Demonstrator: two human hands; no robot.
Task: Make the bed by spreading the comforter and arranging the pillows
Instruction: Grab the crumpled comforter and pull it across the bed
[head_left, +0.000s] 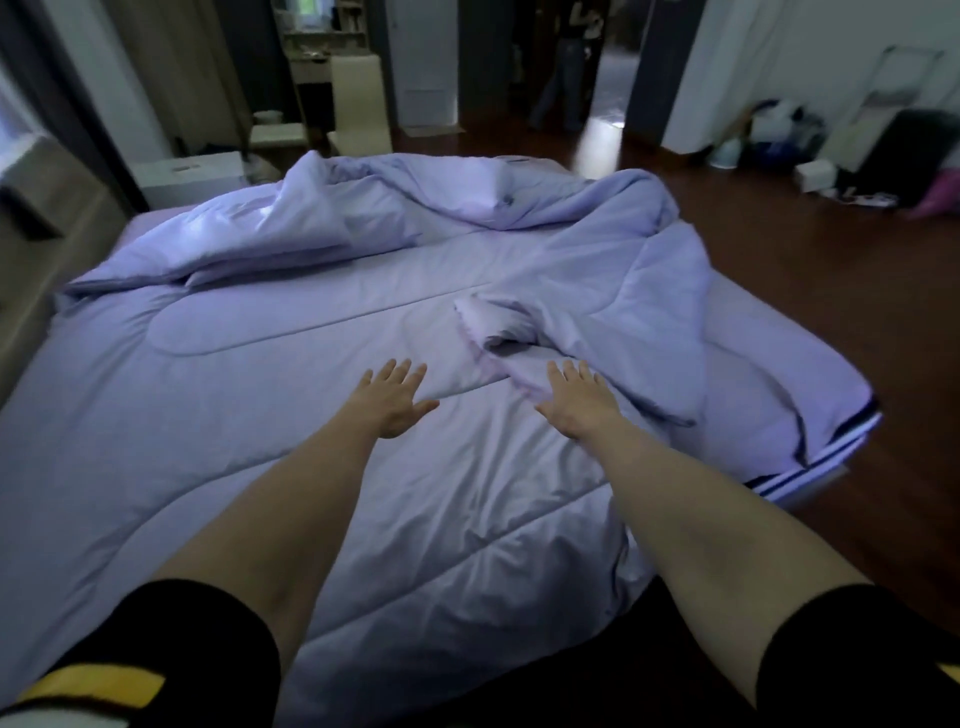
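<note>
Reaching out at frame centre with both hands spread flat, fingers straight, left hand (393, 402) over the smooth lilac comforter (249, 374), right hand (574, 397) touching its folded-back flap, bunched folds toward the upper middle.

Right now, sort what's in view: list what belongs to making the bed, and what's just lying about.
For the job:
- comforter, bunched at the far side
- folded-over flap by the right hand
- left hand, open over the comforter
- mattress corner

Lying about:
- white box
- chair
- clutter by the wall

No pillows visible.
</note>
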